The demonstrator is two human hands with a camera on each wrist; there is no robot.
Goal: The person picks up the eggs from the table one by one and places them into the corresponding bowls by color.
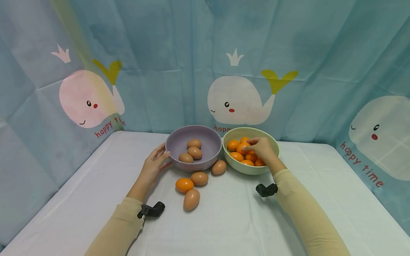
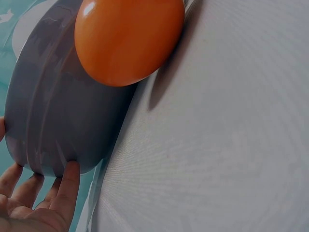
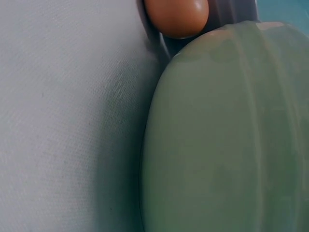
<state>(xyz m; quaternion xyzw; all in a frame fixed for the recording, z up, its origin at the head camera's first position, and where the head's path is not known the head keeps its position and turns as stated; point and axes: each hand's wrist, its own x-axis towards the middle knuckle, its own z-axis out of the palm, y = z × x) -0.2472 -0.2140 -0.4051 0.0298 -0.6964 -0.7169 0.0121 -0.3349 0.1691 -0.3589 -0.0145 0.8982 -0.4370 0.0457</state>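
Observation:
In the head view my left hand [image 1: 153, 164] rests against the left side of a purple bowl [image 1: 172, 142] that holds three brown eggs [image 1: 194, 153]. The left wrist view shows its extended fingers [image 2: 70, 191] touching the bowl's outer wall. My right hand [image 1: 263, 148] reaches into a pale green bowl [image 1: 251, 170] of small oranges [image 1: 236, 156], its thumb and fingers pinching one small orange [image 1: 243, 148]. Green bowl wall [image 3: 207, 135] fills much of the right wrist view, which does not show that hand.
On the white-covered table [image 1: 230, 220], in front of the bowls, lie a small orange [image 1: 184, 185] and three brown eggs, one [image 1: 219, 167] close to both bowls, the others [image 1: 199, 178] nearer the left forearm. A blue whale-print curtain [image 1: 160, 71] hangs behind.

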